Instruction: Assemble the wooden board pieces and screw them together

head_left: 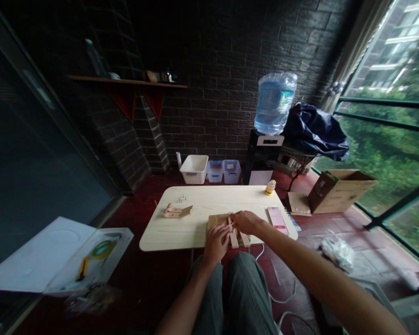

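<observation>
Near the front edge of the pale table (195, 232) lies a brown board (214, 220) with light wooden strips (233, 239) on it. My left hand (216, 239) rests over the board, its fingers bent against the middle strip. From the right, my right hand (246, 222) reaches onto the same strip with its fingers closed; a small yellow bit shows at its fingertips, too small to make out. A wooden piece with upright ends (176, 211) stands at the table's left, with bent metal wires (182, 198) behind it.
At the table's right are a pink-and-white box (278, 220) and a small yellow-capped container (270, 187). An open white case (87, 265) holding a yellow tool is at the lower left. Plastic bins (194, 170) and a water dispenser (265, 153) stand behind the table.
</observation>
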